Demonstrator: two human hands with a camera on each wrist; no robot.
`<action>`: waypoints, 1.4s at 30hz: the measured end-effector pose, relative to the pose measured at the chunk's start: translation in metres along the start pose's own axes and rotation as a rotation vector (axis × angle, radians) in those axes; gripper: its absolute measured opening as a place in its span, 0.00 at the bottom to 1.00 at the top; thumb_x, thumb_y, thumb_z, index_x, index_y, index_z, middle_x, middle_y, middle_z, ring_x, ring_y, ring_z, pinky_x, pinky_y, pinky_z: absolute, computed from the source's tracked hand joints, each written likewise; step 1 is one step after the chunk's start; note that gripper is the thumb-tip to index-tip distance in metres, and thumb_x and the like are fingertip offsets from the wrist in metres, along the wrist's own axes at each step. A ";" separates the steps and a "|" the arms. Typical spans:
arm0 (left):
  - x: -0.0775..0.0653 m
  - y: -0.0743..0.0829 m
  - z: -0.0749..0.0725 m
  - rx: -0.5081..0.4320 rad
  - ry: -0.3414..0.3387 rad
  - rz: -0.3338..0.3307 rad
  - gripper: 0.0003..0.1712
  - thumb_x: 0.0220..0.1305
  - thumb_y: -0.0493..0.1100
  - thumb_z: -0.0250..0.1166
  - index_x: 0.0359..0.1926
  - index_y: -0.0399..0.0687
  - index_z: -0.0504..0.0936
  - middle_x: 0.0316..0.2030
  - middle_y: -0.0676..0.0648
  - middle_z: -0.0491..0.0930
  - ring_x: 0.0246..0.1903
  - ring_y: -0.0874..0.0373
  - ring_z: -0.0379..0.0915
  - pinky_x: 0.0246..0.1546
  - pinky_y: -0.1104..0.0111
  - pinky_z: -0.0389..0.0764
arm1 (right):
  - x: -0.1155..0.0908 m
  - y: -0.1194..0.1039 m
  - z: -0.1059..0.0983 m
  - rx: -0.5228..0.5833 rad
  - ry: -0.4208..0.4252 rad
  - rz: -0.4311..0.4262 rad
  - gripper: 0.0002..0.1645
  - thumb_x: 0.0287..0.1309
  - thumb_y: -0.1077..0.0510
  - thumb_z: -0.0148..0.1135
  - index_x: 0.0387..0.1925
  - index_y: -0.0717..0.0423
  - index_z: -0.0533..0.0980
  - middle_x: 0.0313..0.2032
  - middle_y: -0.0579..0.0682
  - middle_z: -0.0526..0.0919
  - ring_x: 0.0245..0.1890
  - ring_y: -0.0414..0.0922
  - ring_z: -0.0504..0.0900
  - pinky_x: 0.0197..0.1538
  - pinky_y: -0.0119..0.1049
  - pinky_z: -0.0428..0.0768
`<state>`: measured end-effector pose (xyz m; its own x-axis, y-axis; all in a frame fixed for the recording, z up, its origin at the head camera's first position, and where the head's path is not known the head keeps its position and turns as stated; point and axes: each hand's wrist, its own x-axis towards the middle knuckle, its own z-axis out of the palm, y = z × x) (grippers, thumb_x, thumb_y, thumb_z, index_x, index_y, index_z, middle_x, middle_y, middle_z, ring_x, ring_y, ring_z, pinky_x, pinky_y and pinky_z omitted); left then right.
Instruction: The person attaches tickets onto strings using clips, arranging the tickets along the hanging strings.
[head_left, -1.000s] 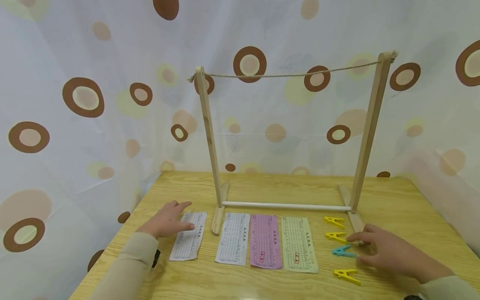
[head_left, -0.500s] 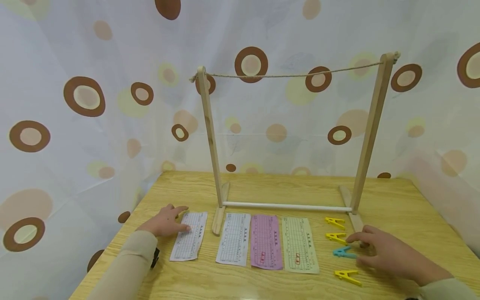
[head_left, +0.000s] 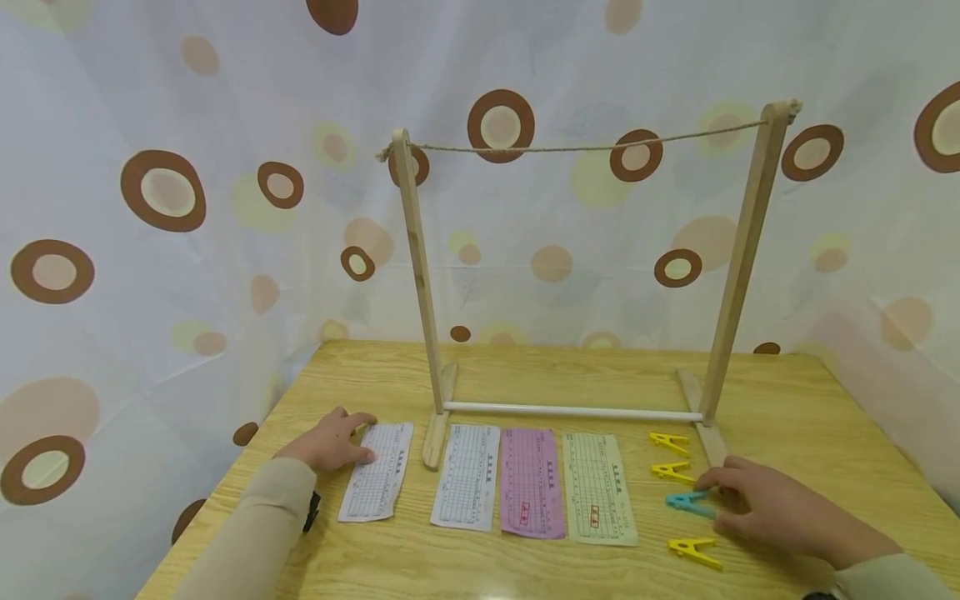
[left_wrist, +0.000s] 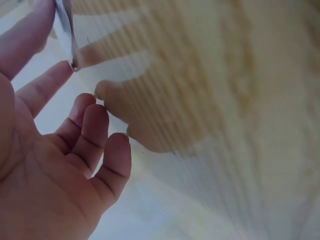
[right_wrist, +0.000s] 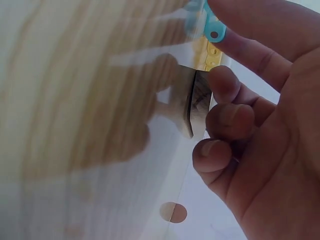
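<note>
Left hand: over the left white slip (head_left: 378, 483), the left hand (head_left: 324, 443) has thumb and forefinger at the slip's far left part, a gap between their tips, the other fingers loosely bent; whether the slip is gripped, I cannot tell.
Right hand: the right hand (head_left: 787, 510) pinches the turquoise clip (head_left: 684, 502) by its legs between thumb and forefinger, the remaining fingers curled in.
Slips: four in a row on the desk (head_left: 487, 575), with the left white slip at the end, then the second white slip (head_left: 467, 479), the pink slip (head_left: 531, 483) and the green slip (head_left: 598, 489); the last two bear red stamps.
Clips: right of the slips, the far yellow clip (head_left: 670, 442) and middle yellow clip (head_left: 670, 472) lie beyond the turquoise one, the near yellow clip (head_left: 692, 548) on its near side.
Wooden frame: the wooden frame (head_left: 420, 275) stands upright behind the slips, a rope (head_left: 555, 151) strung between its post tops and a white rod (head_left: 570, 412) low down.
Backdrop: patterned cloth (head_left: 570, 67) on the far side.
</note>
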<state>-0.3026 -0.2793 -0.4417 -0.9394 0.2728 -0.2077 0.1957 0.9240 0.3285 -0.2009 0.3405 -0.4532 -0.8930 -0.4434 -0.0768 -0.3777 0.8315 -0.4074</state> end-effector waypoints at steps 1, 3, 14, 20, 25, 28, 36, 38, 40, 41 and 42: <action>0.000 0.000 0.000 0.002 0.004 -0.002 0.36 0.64 0.54 0.72 0.69 0.50 0.73 0.49 0.40 0.70 0.44 0.48 0.68 0.48 0.48 0.73 | 0.000 0.000 0.000 -0.002 -0.004 0.002 0.21 0.58 0.42 0.72 0.51 0.41 0.81 0.36 0.39 0.70 0.32 0.33 0.68 0.35 0.33 0.71; 0.000 0.000 0.001 0.006 0.016 0.001 0.35 0.64 0.53 0.72 0.68 0.51 0.73 0.48 0.40 0.70 0.43 0.48 0.68 0.47 0.49 0.73 | -0.001 0.001 -0.001 -0.013 -0.007 0.005 0.22 0.58 0.41 0.72 0.51 0.43 0.81 0.36 0.39 0.70 0.32 0.33 0.68 0.35 0.33 0.71; 0.003 0.002 0.007 -0.014 0.040 -0.011 0.24 0.66 0.49 0.71 0.56 0.42 0.76 0.44 0.43 0.69 0.40 0.50 0.66 0.44 0.54 0.72 | -0.001 0.004 -0.002 0.000 -0.031 0.018 0.24 0.56 0.39 0.72 0.50 0.46 0.84 0.36 0.37 0.71 0.32 0.32 0.67 0.35 0.32 0.71; 0.005 0.000 0.011 0.003 0.034 -0.026 0.19 0.65 0.49 0.72 0.44 0.39 0.77 0.40 0.44 0.68 0.37 0.51 0.65 0.42 0.57 0.71 | 0.000 0.005 0.001 -0.032 -0.024 0.006 0.24 0.55 0.37 0.72 0.49 0.44 0.85 0.36 0.35 0.72 0.31 0.31 0.68 0.35 0.33 0.72; 0.004 0.000 0.012 0.006 0.036 -0.032 0.18 0.64 0.49 0.73 0.33 0.45 0.73 0.36 0.44 0.66 0.34 0.51 0.64 0.36 0.60 0.68 | 0.001 0.001 0.002 -0.075 -0.012 0.006 0.23 0.55 0.38 0.73 0.48 0.44 0.85 0.35 0.33 0.71 0.31 0.30 0.68 0.36 0.33 0.74; 0.003 0.000 0.011 0.007 0.037 -0.030 0.18 0.63 0.48 0.74 0.30 0.44 0.73 0.35 0.44 0.66 0.32 0.52 0.64 0.34 0.61 0.67 | 0.002 -0.002 0.001 -0.102 0.008 -0.011 0.20 0.55 0.39 0.73 0.46 0.43 0.85 0.35 0.32 0.71 0.31 0.30 0.68 0.35 0.34 0.74; 0.001 0.002 0.009 -0.008 0.065 -0.004 0.18 0.63 0.46 0.73 0.26 0.44 0.74 0.36 0.45 0.68 0.29 0.52 0.63 0.30 0.62 0.66 | 0.004 -0.006 -0.001 -0.143 0.021 -0.016 0.18 0.56 0.41 0.73 0.45 0.44 0.86 0.33 0.32 0.71 0.29 0.29 0.67 0.34 0.34 0.74; 0.000 0.003 0.009 -0.020 0.069 0.004 0.19 0.63 0.46 0.73 0.24 0.44 0.73 0.36 0.45 0.68 0.29 0.53 0.63 0.30 0.62 0.65 | 0.004 -0.006 -0.001 -0.149 0.024 -0.025 0.18 0.57 0.42 0.73 0.45 0.45 0.86 0.33 0.32 0.71 0.30 0.29 0.68 0.34 0.35 0.75; 0.000 0.003 0.009 -0.033 0.070 0.008 0.21 0.63 0.45 0.73 0.21 0.45 0.72 0.33 0.45 0.68 0.26 0.53 0.61 0.28 0.63 0.64 | 0.003 -0.005 0.000 -0.145 0.025 -0.035 0.18 0.57 0.43 0.73 0.45 0.46 0.86 0.33 0.32 0.71 0.30 0.29 0.68 0.35 0.35 0.75; 0.000 0.003 0.010 -0.039 0.072 0.012 0.23 0.63 0.45 0.73 0.19 0.46 0.70 0.31 0.45 0.68 0.25 0.54 0.60 0.27 0.64 0.63 | 0.003 -0.005 0.000 -0.144 0.026 -0.039 0.18 0.57 0.43 0.73 0.45 0.47 0.86 0.33 0.31 0.71 0.30 0.29 0.68 0.35 0.35 0.75; 0.001 0.003 0.011 -0.044 0.073 0.013 0.24 0.63 0.45 0.73 0.18 0.47 0.69 0.29 0.46 0.67 0.23 0.55 0.59 0.26 0.64 0.63 | 0.002 -0.005 0.000 -0.140 0.028 -0.043 0.18 0.57 0.43 0.73 0.45 0.47 0.86 0.33 0.31 0.71 0.30 0.29 0.68 0.35 0.35 0.75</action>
<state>-0.3000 -0.2737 -0.4509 -0.9551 0.2632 -0.1359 0.1971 0.9072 0.3716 -0.2008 0.3352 -0.4517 -0.8810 -0.4717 -0.0360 -0.4445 0.8514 -0.2786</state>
